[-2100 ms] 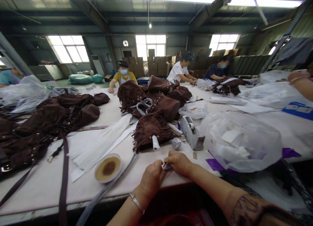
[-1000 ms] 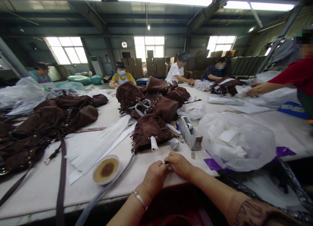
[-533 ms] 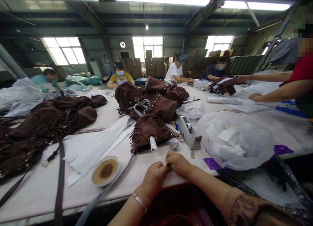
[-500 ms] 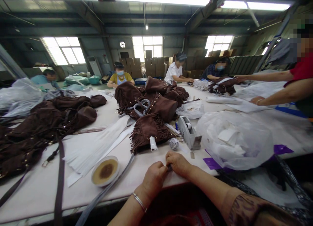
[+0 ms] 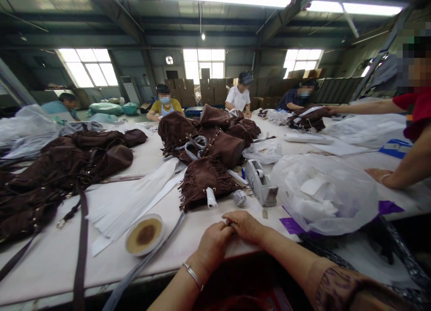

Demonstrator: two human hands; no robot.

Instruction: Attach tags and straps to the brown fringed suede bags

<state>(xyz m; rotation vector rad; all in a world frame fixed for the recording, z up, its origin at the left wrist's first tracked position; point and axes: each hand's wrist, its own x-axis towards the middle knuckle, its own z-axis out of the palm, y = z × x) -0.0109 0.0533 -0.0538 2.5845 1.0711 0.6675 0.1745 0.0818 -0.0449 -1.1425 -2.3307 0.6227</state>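
At the front edge of the white table (image 5: 188,257), my left hand (image 5: 213,243) and my right hand (image 5: 248,226) meet with bent fingers pressed together. Whatever is pinched between them is too small and hidden to name. Just beyond them lies a brown fringed bag (image 5: 198,178) with a white-wrapped piece at its front. A crumpled ball (image 5: 239,197) and a grey tape dispenser (image 5: 256,181) stand near my right hand. To the left of my hands is a shallow bowl (image 5: 144,234) of tan stuff with a dark middle, beside a plastic-wrapped strap (image 5: 148,262).
More brown bags (image 5: 222,145) are heaped mid-table, and another pile (image 5: 63,167) covers the left. White paper strips (image 5: 131,203) lie between. On the right sits a stuffed clear plastic bag (image 5: 323,194). A co-worker's hand (image 5: 380,175) rests beyond it; other people work across the table.
My right fingers have shifted slightly left over my left hand, and both hands stay together. The red-sleeved co-worker's nearer hand has moved toward the stuffed plastic bag.
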